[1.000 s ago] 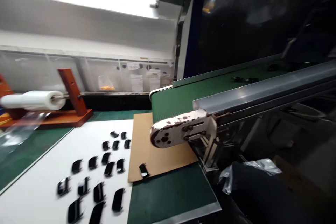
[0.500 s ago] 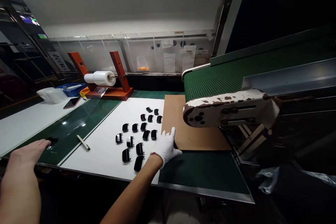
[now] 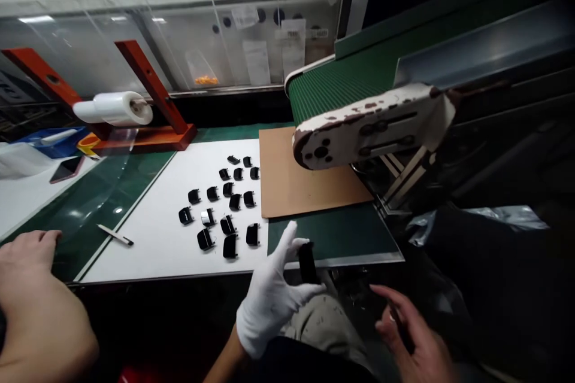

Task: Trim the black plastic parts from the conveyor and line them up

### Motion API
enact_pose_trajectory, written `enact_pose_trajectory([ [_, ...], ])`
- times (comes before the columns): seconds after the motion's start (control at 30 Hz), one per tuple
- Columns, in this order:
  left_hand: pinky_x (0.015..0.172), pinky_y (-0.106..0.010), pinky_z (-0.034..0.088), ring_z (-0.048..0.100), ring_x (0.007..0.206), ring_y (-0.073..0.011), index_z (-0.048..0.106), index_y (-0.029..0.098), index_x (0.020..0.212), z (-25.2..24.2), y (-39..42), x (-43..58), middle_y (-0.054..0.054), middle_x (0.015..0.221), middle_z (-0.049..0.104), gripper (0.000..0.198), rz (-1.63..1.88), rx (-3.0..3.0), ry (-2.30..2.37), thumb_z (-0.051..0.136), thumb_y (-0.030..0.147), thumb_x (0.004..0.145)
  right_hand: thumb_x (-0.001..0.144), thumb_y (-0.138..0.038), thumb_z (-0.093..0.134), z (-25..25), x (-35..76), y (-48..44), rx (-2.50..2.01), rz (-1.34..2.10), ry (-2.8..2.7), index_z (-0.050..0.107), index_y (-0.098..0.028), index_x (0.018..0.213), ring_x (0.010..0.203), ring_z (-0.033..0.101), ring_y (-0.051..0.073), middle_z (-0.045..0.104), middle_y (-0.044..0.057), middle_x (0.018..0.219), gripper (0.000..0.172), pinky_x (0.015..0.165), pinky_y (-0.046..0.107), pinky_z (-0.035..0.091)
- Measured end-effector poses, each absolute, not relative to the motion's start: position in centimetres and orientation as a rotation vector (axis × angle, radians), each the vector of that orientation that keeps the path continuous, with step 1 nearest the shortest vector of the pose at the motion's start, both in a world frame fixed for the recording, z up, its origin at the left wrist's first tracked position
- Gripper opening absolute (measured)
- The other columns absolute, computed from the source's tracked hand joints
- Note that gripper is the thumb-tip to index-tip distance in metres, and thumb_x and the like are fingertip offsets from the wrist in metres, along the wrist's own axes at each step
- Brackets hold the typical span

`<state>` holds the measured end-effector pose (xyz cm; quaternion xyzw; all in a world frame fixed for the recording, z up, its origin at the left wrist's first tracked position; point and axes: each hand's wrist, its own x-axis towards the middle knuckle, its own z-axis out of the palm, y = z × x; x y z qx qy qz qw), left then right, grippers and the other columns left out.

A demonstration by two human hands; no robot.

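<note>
My left hand (image 3: pixel 272 299), in a white glove, grips a black part (image 3: pixel 308 262) between thumb and fingers, just off the table's front edge. Lower right, my bare right hand (image 3: pixel 415 335) is closed around a thin dark object (image 3: pixel 401 326) that I cannot make out. Several small glossy black parts (image 3: pixel 230 246) with little prongs lie on a white sheet (image 3: pixel 157 221) to the left of the glove. Beyond the glove a brown cardboard piece (image 3: pixel 309 191) lies flat.
A co-worker's bare arm (image 3: pixel 40 317) rests at the left edge. Near it lies a pen (image 3: pixel 115 234). A film roll (image 3: pixel 123 109) sits on a red-brown stand (image 3: pixel 148 72). A green conveyor (image 3: pixel 350 87) overhangs the cardboard. A phone (image 3: pixel 66 169) lies far left.
The view has tilted downward. My left hand has drawn back from the cardboard with the black part in its grip. My right hand has come into view. The cardboard's near-left corner is uncovered.
</note>
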<state>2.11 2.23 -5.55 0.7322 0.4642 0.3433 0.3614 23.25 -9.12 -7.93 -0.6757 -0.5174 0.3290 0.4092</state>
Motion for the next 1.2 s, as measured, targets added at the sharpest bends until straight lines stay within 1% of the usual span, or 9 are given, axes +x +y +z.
enact_pose_trajectory([
  [0.07,0.100,-0.034,0.050,0.060,0.115,-0.0233,0.021,0.030,0.147,-5.3,-0.3,2.0,-0.006,0.122,0.063,0.095,1.012,1.858,1.071,0.079,0.033,0.071,0.080,-0.045,0.066,-5.5,22.4,-8.4,-1.583,0.636,-1.471,0.067,-0.028,0.101,0.044,0.052,0.011,0.052,-0.006,0.053,0.027,0.044,0.018,0.046],
  [0.23,0.096,-0.030,0.053,0.064,0.109,-0.0224,0.020,0.030,0.148,-4.8,-3.0,2.0,-0.006,0.122,0.063,0.088,1.138,1.926,1.010,0.071,0.045,0.077,0.082,-0.027,0.066,-1.5,19.1,-7.7,-1.342,0.534,-1.654,0.068,-0.025,0.093,0.060,0.064,0.013,0.070,0.002,0.079,0.011,0.050,0.018,0.051],
  [0.53,0.097,-0.029,0.050,0.063,0.108,-0.0220,0.015,0.029,0.149,-4.7,-2.4,0.9,-0.007,0.123,0.062,0.101,1.049,2.086,0.890,0.079,0.040,0.070,0.083,-0.020,0.062,-1.2,18.3,-7.9,-1.337,0.623,-1.739,0.065,-0.024,0.083,0.055,0.063,0.010,0.070,-0.001,0.073,0.005,0.050,0.015,0.050],
  [0.63,0.096,-0.029,0.051,0.064,0.106,-0.0216,0.016,0.031,0.148,-5.1,-2.1,0.8,-0.006,0.123,0.062,0.105,1.017,2.067,0.830,0.082,0.037,0.066,0.086,-0.028,0.060,-1.4,18.8,-7.9,-1.405,0.695,-1.756,0.065,-0.025,0.082,0.054,0.062,0.010,0.067,-0.002,0.069,0.006,0.050,0.015,0.049],
  [0.8,0.095,-0.031,0.052,0.062,0.110,-0.0241,0.018,0.030,0.148,-5.7,-2.7,1.1,-0.006,0.124,0.061,0.108,0.992,1.809,0.839,0.085,0.037,0.063,0.085,-0.068,0.040,-1.2,20.5,-7.5,-1.444,0.871,-1.745,0.053,-0.027,0.115,0.049,0.059,0.013,0.058,-0.004,0.062,0.053,0.045,0.018,0.049],
  [0.9,0.096,-0.034,0.051,0.062,0.110,-0.0243,0.023,0.030,0.147,-5.4,-3.2,1.4,-0.006,0.123,0.061,0.101,1.014,1.667,0.820,0.081,0.044,0.066,0.096,-0.037,0.039,-0.2,21.2,-7.1,-1.425,0.771,-1.886,0.057,-0.030,0.110,0.066,0.065,0.013,0.065,-0.002,0.076,0.023,0.060,0.019,0.052],
  [1.0,0.101,-0.036,0.048,0.061,0.111,-0.0252,0.024,0.030,0.147,-4.8,-3.5,1.6,-0.006,0.122,0.062,0.099,1.036,1.641,0.819,0.079,0.048,0.066,0.095,-0.023,0.040,0.9,21.2,-6.9,-1.366,0.686,-1.996,0.061,-0.029,0.102,0.067,0.066,0.013,0.068,-0.001,0.080,0.023,0.058,0.019,0.051],
  [1.1,0.100,-0.037,0.049,0.062,0.109,-0.0261,0.024,0.028,0.147,-4.3,-3.8,1.7,-0.008,0.121,0.062,0.102,1.027,1.605,0.856,0.081,0.047,0.065,0.094,-0.044,0.041,1.7,20.7,-6.8,-1.375,0.637,-2.079,0.062,-0.026,0.098,0.065,0.066,0.017,0.069,0.002,0.078,0.029,0.055,0.023,0.052],
  [1.2,0.100,-0.036,0.049,0.062,0.108,-0.0261,0.027,0.029,0.146,-4.1,-4.2,1.8,-0.007,0.122,0.062,0.103,1.035,1.591,0.863,0.083,0.047,0.062,0.074,-0.071,0.053,2.1,20.2,-6.7,-1.411,0.578,-2.194,0.063,-0.023,0.092,0.057,0.064,0.020,0.067,0.004,0.069,0.053,0.051,0.027,0.051],
])
